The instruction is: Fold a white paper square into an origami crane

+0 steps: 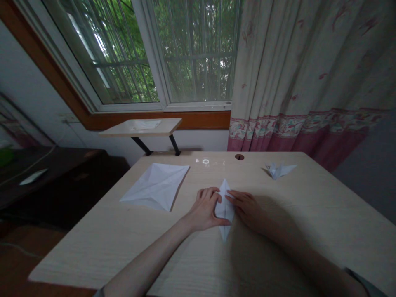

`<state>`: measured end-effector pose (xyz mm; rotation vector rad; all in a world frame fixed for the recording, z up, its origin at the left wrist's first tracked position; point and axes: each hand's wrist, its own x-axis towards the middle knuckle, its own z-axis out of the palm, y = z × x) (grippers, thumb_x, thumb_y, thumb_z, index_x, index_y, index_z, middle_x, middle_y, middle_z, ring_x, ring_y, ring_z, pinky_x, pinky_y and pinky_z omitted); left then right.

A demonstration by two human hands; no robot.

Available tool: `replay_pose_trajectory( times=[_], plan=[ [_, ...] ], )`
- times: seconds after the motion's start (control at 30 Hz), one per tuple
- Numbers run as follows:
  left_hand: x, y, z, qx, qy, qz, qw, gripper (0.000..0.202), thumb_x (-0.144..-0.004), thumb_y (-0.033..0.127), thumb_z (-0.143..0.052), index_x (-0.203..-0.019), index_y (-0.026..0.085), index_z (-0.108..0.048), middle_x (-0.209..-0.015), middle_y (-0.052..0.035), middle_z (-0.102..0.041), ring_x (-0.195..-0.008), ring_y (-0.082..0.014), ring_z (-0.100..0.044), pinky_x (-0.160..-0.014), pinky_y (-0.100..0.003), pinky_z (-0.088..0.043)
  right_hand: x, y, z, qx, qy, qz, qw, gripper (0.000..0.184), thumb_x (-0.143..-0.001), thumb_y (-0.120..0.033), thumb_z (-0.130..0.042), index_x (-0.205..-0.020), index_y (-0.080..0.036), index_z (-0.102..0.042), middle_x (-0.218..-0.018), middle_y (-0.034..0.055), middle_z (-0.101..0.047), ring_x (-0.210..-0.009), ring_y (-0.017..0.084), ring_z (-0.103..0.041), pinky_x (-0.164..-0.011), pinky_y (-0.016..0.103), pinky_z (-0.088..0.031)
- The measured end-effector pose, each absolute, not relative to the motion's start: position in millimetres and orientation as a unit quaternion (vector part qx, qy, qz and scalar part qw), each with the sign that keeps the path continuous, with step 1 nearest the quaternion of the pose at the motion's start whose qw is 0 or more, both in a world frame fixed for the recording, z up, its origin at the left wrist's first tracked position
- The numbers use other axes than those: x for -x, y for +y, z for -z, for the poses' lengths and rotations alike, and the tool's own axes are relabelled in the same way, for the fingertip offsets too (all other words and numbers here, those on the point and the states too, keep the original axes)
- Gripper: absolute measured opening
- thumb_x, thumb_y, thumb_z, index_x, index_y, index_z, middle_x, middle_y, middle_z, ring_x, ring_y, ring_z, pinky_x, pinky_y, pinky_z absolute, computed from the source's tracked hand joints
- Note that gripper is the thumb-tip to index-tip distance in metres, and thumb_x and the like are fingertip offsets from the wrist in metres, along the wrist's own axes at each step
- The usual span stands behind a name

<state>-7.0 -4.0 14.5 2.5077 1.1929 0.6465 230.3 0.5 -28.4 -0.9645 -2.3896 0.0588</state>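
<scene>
A white sheet of paper folded into a narrow diamond (225, 209) lies on the table, its points toward and away from me. My left hand (204, 209) is curled over its left side, the thumb across the lower part and the fingertips near the upper left edge, holding it down. From the right, my right hand (249, 209) rests with fingers stretched out and their tips on the paper's upper right side. Its thumb is hidden. A finished paper crane (278, 170) sits farther off to the right.
A creased white paper sheet (154, 185) lies at the left of the wooden table (192, 255). A small raised shelf (123, 128) with paper on it stands at the back left. A cable hole (239, 157) is near the far edge. Behind hang curtains (278, 82) beside a window.
</scene>
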Motion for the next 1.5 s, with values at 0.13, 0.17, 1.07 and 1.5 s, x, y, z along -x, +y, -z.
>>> replay_pose_trajectory(
  times=[0.13, 0.17, 1.07, 1.5],
  plan=[
    [7.6, -4.2, -14.1, -0.867, 0.418, -0.227, 0.152, 0.055, -0.065, 0.046, -0.083, -0.102, 0.022, -0.05, -0.132, -0.011, -0.048, -0.128, -0.0324, -0.041, -0.105, -0.049, -0.029, -228.8, -1.1, 26.2, 0.367, -0.884, -0.014, 0.289, 0.046, -0.088, -0.008, -0.044, -0.13, -0.021, -0.058, -0.13, 0.0102, -0.063, -0.121, 0.021, -0.057, -0.103, 0.046, -0.046],
    [7.8, -4.4, -14.9, -0.867, 0.416, -0.227, 0.155, 0.051, -0.067, 0.042, -0.081, -0.103, 0.023, -0.05, -0.134, -0.0109, -0.048, -0.129, -0.0323, -0.04, -0.106, -0.049, -0.028, -228.0, -1.7, 25.6, 0.372, -0.881, -0.012, 0.293, 0.045, -0.088, -0.008, -0.044, -0.129, -0.021, -0.059, -0.128, 0.0102, -0.065, -0.12, 0.022, -0.058, -0.102, 0.047, -0.046],
    [11.2, 2.6, -13.8, -0.841, 0.469, -0.255, 0.084, 0.029, -0.086, 0.016, -0.059, -0.11, 0.029, -0.067, -0.138, -0.0043, -0.055, -0.125, -0.0261, -0.047, -0.108, -0.05, -0.028, -226.0, -3.8, 21.0, 0.383, -0.846, 0.001, 0.371, 0.03, -0.091, -0.013, -0.048, -0.115, -0.021, -0.065, -0.118, 0.0105, -0.069, -0.111, 0.024, -0.063, -0.098, 0.049, -0.051],
    [12.8, 2.3, -14.9, -0.874, 0.421, -0.194, 0.145, 0.033, -0.092, 0.015, -0.047, -0.123, 0.025, -0.054, -0.144, -0.0064, -0.052, -0.133, -0.0237, -0.043, -0.111, -0.05, -0.026, -224.9, -5.6, 12.8, 0.359, -0.855, -0.036, 0.372, 0.027, -0.089, -0.013, -0.05, -0.108, -0.022, -0.066, -0.105, 0.0086, -0.071, -0.101, 0.025, -0.064, -0.093, 0.048, -0.051]
  ],
)
